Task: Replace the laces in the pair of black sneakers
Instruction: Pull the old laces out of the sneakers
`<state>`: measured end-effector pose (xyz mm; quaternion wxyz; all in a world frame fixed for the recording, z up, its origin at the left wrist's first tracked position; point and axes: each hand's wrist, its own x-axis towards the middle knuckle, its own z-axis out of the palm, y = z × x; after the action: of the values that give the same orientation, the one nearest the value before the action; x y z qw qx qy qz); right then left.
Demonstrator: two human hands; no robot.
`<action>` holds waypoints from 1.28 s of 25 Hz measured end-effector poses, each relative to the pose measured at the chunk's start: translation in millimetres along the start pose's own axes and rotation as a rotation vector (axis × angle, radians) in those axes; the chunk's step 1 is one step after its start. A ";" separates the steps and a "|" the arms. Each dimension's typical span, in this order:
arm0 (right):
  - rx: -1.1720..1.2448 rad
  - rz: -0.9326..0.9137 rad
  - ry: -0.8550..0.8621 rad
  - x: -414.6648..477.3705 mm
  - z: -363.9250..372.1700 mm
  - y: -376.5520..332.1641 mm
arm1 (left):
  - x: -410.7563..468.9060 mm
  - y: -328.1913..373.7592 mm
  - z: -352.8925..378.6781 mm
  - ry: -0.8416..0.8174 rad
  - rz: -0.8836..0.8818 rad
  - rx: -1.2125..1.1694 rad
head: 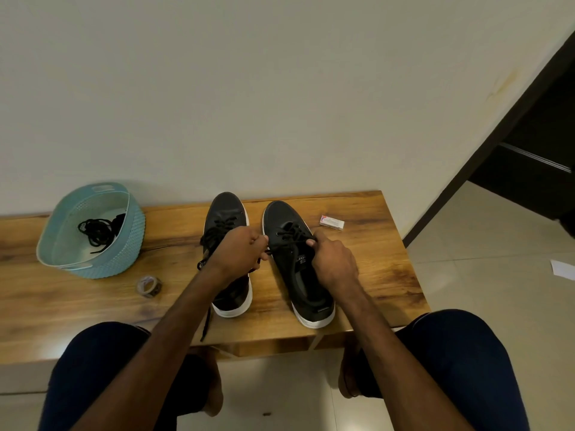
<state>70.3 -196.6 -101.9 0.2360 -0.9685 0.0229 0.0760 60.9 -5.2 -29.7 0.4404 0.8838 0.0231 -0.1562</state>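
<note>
Pinching lace [290, 235] of sneaker [281, 217] between fingers [263, 244]

Bench [367, 269] hard against wall [280, 104]; no passage behind. Left sneaker [225, 213] and right sneaker [281, 219] side by side mid-bench, only narrow strip of wood between. Left hand [238, 248] and right hand [334, 262] hang over them, each pinching lace [292, 236]; forearms bar front centre. Open wood right of right sneaker, small box [332, 222] near back edge. Left side: tape roll [150, 286] toward front, teal basket [124, 253] behind it, clear lane between basket and left sneaker. Loose lace end [207, 321] trails over front edge. Knees crowd both front corners.
</note>
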 end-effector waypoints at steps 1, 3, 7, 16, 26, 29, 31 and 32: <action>0.032 0.015 -0.007 0.8 0.2 -0.1 | -1.9 1.7 -2.2 -0.010 -0.005 0.013; 0.085 0.040 -0.003 0.7 0.9 -1.4 | -5.9 4.3 -3.8 -0.041 0.021 0.054; 0.113 0.080 0.011 1.8 -2.5 -0.3 | -6.7 6.2 -9.3 -0.109 0.037 0.153; 0.382 0.006 -0.231 0.3 -39.9 15.6 | 14.9 9.8 47.0 0.117 0.226 0.692; 0.493 -0.213 -0.004 13.1 -17.8 16.2 | 29.4 16.5 62.8 0.115 0.151 0.471; 0.579 -0.136 -0.090 18.5 -12.5 15.6 | 30.4 13.7 64.8 0.126 0.131 0.382; 0.631 -0.058 -0.172 22.2 -6.5 13.2 | 31.0 12.2 63.8 0.147 0.100 0.295; 0.616 -0.032 -0.167 24.5 -4.2 13.4 | 32.4 9.9 63.3 0.154 0.079 0.271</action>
<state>94.0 -210.6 -108.2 0.5205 -0.8421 0.0100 0.1412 77.3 -64.1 -67.3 0.3200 0.9447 0.0007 -0.0721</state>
